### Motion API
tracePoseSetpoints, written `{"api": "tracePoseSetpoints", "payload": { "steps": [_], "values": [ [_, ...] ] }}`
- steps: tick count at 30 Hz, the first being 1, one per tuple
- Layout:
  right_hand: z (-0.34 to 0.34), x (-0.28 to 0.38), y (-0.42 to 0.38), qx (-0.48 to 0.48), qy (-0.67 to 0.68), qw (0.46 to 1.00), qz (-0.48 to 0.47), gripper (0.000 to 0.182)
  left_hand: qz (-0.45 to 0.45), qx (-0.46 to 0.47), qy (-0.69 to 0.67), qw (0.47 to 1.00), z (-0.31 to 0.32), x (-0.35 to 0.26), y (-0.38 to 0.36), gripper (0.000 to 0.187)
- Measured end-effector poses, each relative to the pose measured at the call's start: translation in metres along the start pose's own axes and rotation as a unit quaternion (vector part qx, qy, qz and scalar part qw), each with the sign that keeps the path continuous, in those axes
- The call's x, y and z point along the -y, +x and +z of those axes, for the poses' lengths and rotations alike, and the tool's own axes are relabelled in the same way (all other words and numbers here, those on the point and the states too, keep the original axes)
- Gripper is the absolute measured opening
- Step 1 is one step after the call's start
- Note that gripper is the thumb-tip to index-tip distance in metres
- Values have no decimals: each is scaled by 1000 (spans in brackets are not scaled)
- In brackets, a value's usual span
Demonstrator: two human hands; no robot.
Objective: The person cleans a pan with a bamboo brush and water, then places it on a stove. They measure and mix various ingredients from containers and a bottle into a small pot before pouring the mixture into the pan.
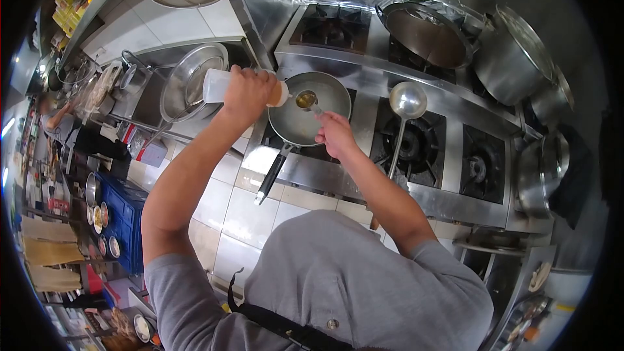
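My left hand (249, 93) is wrapped round a clear plastic squeeze bottle (216, 86), tipped on its side with amber liquid gathered at its nozzle end. That nozzle points at a small round measuring spoon (306, 99), which has yellowish liquid in its bowl. My right hand (336, 134) pinches the spoon's short handle and holds the bowl over a frying pan (289, 119). The grey pan sits on a stove burner, its black handle (274, 172) pointing back toward me.
A long ladle (408, 100) lies across the burner to the right. A wok (426, 34) and a large pot (510, 58) stand farther back. Left of the stove is a steel basin (174, 91). A person (84, 136) stands at far left, beyond a blue crate (133, 214).
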State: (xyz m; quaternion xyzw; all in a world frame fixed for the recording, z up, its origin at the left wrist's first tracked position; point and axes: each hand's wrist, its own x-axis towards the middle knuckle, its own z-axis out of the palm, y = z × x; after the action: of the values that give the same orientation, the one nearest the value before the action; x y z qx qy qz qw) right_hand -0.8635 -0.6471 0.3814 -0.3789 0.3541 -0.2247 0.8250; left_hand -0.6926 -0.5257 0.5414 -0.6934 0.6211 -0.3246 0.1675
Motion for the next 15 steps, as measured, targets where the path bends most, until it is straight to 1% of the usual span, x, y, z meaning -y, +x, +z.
{"api": "tracePoseSetpoints", "payload": {
  "steps": [3,6,8,10,15],
  "values": [
    [4,6,-1,21,0,1000,8,23,0,-15,-3,1000,-1,6,1,21],
    [8,8,-1,36,1,999,-5,23,-4,-19,-2,1000,-2,9,0,21],
    [18,19,-14,22,11,1000,7,10,-8,-5,2,1000,-9,10,1,21],
    [20,20,-13,25,13,1000,5,9,-12,10,6,1000,-12,11,1,21],
    [23,23,-12,23,10,1000,7,9,6,-24,11,1000,-18,15,1,21]
  ]
}}
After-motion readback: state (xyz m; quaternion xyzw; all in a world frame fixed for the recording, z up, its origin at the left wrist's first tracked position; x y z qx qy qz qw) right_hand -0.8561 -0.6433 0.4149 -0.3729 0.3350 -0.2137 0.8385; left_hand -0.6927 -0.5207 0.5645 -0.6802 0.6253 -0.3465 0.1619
